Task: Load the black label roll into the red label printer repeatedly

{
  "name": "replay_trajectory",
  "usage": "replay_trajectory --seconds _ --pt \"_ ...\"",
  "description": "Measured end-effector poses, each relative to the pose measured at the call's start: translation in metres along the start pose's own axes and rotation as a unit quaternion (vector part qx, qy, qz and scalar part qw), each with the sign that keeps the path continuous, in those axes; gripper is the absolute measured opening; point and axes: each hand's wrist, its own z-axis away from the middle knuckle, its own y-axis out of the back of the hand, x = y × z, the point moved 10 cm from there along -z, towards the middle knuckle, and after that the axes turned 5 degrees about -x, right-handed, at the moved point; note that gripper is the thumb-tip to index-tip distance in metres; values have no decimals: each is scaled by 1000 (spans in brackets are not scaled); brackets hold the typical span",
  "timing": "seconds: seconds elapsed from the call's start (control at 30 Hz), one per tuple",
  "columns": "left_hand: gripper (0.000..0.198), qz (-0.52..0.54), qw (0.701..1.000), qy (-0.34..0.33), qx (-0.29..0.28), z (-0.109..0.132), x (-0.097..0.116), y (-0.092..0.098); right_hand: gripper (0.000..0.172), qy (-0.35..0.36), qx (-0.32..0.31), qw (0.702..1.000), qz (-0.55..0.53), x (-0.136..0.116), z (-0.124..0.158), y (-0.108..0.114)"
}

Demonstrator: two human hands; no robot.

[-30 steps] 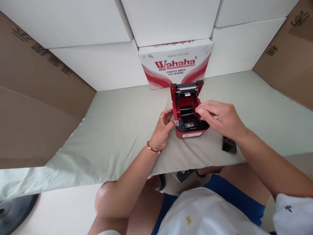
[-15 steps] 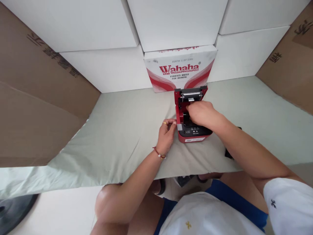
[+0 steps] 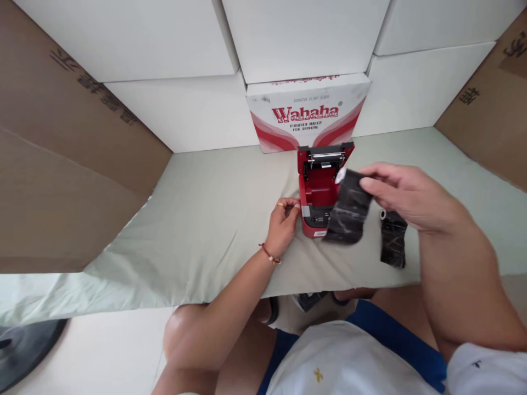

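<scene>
A red and black printer stands on the cloth with its lid raised, and its red inner compartment shows. My right hand pinches a roll of black marbled paper by its upper end, with a loose length hanging over the printer's right front part. My left hand touches the printer's left side with thumb and fingers pressed together. Right of the printer, a second black marbled roll lies on the cloth, partly unrolled.
A Wahaha carton stands directly behind the printer, against stacked white boxes. Brown cardboard rises at the left, more cardboard at the right. The pale green cloth ends at a near edge above my knees.
My right hand has come out of the printer's compartment and moved right, with the black roll in it. The second roll is now uncovered. My left hand stays at the printer's side.
</scene>
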Motion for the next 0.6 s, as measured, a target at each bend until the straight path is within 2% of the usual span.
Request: replay_trajectory --seconds 0.07,0.13,0.2,0.27,0.33,0.37,0.43,0.5,0.53,0.6 --pt "19 3 1000 0 2 0 -1 1 41 -32 47 995 -82 24 24 25" --pt "20 0 1000 -2 0 0 0 1 49 -82 77 987 -115 58 44 38" --pt "20 -6 1000 -7 -1 0 0 1 53 -128 54 983 -122 91 55 30" --pt "20 -9 1000 -8 -2 0 0 1 52 -149 7 983 -110 115 60 11" --pt "20 -7 1000 -5 -1 0 -1 2 48 -140 -6 987 -80 126 62 0" --pt "21 -6 1000 -3 -2 0 -2 2 47 -132 16 989 -59 129 64 2" --pt "22 -7 1000 1 -3 0 -4 2 47 -127 104 986 -3 133 70 22" --pt "24 -12 1000 2 -3 0 -4 3 47 -128 189 969 89 136 79 51" --pt "24 -13 1000 3 -3 0 -4 3 46 -127 207 960 142 138 81 62" --pt "26 -12 1000 3 -4 0 -4 3 44 -124 187 948 225 146 79 72"
